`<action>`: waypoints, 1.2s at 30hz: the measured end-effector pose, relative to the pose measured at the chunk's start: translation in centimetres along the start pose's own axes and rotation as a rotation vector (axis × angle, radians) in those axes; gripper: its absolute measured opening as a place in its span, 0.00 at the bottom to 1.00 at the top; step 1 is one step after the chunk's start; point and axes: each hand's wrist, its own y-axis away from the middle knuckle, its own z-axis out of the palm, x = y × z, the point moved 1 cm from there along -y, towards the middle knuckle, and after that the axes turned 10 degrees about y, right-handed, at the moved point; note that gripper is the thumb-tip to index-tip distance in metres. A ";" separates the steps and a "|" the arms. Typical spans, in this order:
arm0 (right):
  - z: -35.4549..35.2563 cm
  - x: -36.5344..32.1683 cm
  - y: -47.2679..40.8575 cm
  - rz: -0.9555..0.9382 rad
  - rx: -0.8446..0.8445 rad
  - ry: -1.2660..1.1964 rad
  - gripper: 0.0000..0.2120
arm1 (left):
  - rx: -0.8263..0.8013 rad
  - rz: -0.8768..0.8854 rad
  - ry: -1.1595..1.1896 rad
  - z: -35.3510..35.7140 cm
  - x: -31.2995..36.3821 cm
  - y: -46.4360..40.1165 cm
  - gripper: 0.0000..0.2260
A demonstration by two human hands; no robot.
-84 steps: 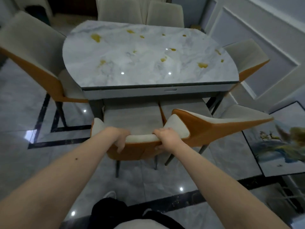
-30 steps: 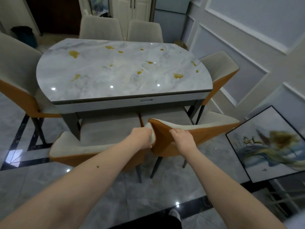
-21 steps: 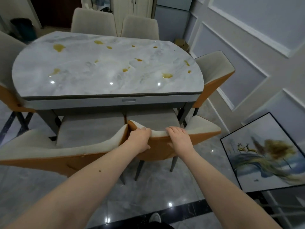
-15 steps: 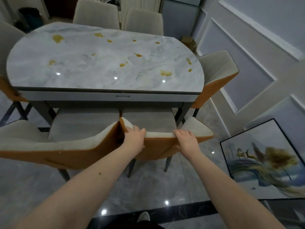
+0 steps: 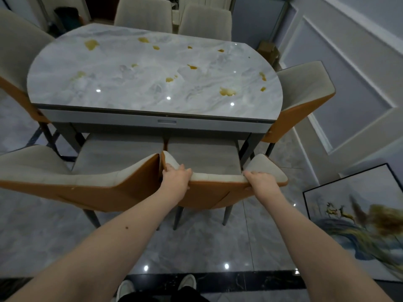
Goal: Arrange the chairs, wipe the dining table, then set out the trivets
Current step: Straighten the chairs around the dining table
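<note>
head view: both hands grip the top rail of the near right chair (image 5: 209, 192), the left hand (image 5: 177, 174) curled over the rail near its left corner and the right hand (image 5: 260, 179) curled over it near the right corner. holding wide at both ends looks chosen to keep the backrest square to the bench (image 5: 152, 83) while the seat goes under, since a one-sided grip would let the chair swing. the seat is already tucked beneath the bench's near edge, and the backrest stands just off that edge.

the near left chair (image 5: 82, 184) sits alongside, its backrest corner almost touching the left corner of the held chair, so there is hardly any room to shift leftward. to the right, the bench leg (image 5: 248, 147) stands close beside the seat, and the right end chair (image 5: 305, 94) angles in past the rounded end, so sideways play there is tight too. the open room is behind, on the tiled floor (image 5: 207, 247) toward the person's shoes (image 5: 157, 288).

a framed painting (image 5: 359, 219) lies against the wall at lower right, near enough to mind if stepping back that way. two far chairs (image 5: 174, 18) and a left end chair (image 5: 19, 53) ring the bench. the top carries scattered yellow spills (image 5: 226, 91), so i judge wiping is not yet begun, and no trivets are in sight.
</note>
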 end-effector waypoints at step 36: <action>-0.4 -3.2 0.6 0.011 0.064 -0.005 0.11 | 0.041 0.027 0.005 -0.6 -3.0 0.5 0.19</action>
